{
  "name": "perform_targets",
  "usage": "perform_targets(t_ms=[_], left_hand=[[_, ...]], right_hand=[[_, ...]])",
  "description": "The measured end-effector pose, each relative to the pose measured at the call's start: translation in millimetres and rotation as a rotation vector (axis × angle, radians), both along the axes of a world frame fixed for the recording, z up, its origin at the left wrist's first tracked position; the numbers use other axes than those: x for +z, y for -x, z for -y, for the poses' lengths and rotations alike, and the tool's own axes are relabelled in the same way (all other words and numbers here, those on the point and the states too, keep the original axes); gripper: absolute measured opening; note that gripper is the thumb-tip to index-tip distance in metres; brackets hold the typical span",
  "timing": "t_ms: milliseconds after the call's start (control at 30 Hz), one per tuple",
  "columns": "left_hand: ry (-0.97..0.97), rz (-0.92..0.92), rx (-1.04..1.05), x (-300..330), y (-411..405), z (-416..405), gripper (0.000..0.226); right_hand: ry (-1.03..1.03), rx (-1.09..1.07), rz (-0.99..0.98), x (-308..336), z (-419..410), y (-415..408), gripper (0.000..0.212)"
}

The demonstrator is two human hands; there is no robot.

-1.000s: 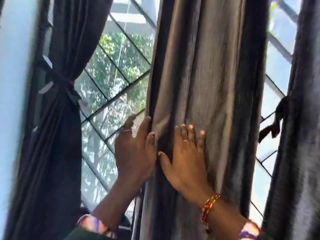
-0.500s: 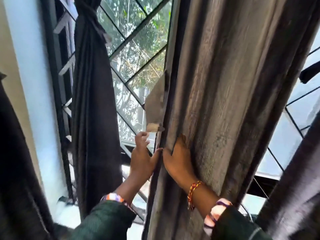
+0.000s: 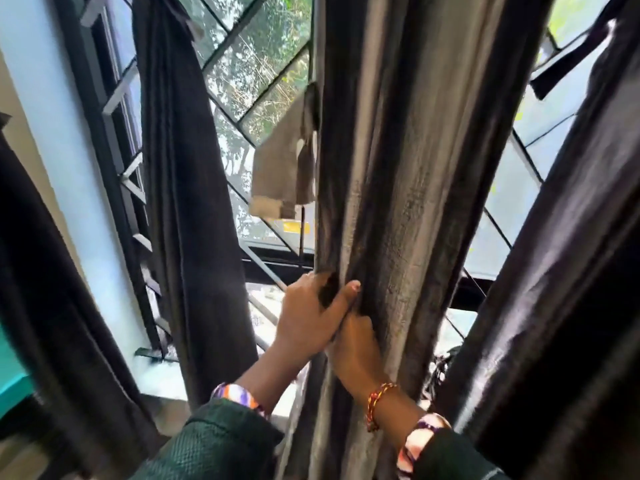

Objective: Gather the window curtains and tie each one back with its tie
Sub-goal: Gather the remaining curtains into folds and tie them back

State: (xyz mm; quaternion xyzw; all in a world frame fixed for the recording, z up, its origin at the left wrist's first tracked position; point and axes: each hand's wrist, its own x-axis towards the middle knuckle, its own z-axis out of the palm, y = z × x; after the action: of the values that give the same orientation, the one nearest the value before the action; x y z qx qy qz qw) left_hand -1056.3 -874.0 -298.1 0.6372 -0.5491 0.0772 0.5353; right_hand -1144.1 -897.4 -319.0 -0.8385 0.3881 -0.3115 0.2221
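A grey curtain (image 3: pixel 415 161) hangs in folds down the middle of the window. My left hand (image 3: pixel 308 317) grips its left edge, thumb over the front fold and fingers behind. My right hand (image 3: pixel 356 344) sits just below and to the right, fingers tucked into the folds and gripping them. A grey tie strap (image 3: pixel 280 168) dangles from the curtain's left edge above my hands. A dark curtain (image 3: pixel 187 202) hangs gathered at the left. Another dark curtain (image 3: pixel 571 271) fills the right, with a dark tie strap (image 3: pixel 568 60) sticking out at the top right.
Behind the curtains a window with a black diagonal grille (image 3: pixel 256 71) shows trees outside. A black frame and ladder-like bars (image 3: pixel 128 174) stand at the left by a pale wall. More dark cloth (image 3: pixel 52 289) hangs at the far left. A sill (image 3: pixel 166 379) runs below.
The view has dropped and swung left. My hands slid down the grey curtain, from lying flat on it to gripping its left folds close together.
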Motion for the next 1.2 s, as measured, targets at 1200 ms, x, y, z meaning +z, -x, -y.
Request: perform_targets(t_ms=[1200], left_hand=[[-0.001,0.149,0.154,0.5,-7.6,-104.7,0.037]], right_hand=[[0.096,0.032,0.220,-26.1,-48.2,60.9,0.106]])
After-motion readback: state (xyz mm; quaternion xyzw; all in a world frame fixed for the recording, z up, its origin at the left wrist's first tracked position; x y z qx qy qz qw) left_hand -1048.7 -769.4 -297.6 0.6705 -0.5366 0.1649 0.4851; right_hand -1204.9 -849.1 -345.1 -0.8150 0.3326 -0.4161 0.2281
